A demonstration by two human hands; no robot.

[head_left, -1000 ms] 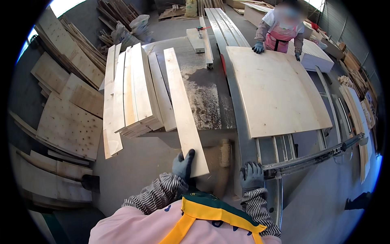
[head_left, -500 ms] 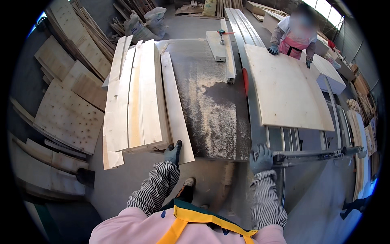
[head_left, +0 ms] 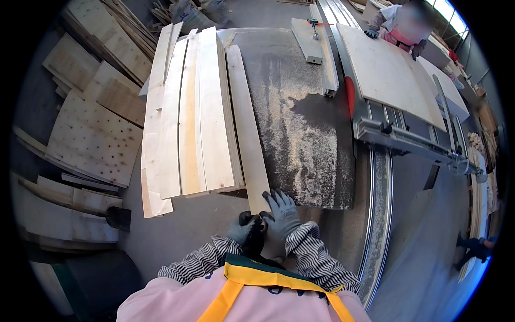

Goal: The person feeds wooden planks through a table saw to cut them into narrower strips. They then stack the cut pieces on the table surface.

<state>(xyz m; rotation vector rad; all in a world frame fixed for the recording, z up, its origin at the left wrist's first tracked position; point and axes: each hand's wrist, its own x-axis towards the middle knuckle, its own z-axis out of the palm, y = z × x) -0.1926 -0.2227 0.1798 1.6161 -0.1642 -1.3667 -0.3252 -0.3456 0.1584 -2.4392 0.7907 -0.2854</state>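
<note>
A long, narrow pale board [head_left: 249,129] lies lengthwise on the dark sawdust-strewn table [head_left: 322,112], its near end jutting past the front edge. My left hand [head_left: 244,228], in a grey glove with dark fingertips, is closed on that near end. At the same board's right corner is my right hand [head_left: 282,213], gloved alike. Its fingers are spread and stretched forward, and the thumb touches the board end. Just left of the narrow board rests a thick stack of pale boards [head_left: 188,118], also overhanging the front edge.
On the right a sliding metal carriage [head_left: 407,138] carries a large wooden panel [head_left: 397,70], with a co-worker [head_left: 402,27] at its far side. A red guard [head_left: 350,96] sits at the table's right edge. Metal rails [head_left: 375,214] run toward me. Wood panels [head_left: 91,139] lean at left.
My right hand has left the carriage bar and come to the narrow board's end. The carriage and large panel have moved away, forward. My left hand has shifted onto the board's near end.
</note>
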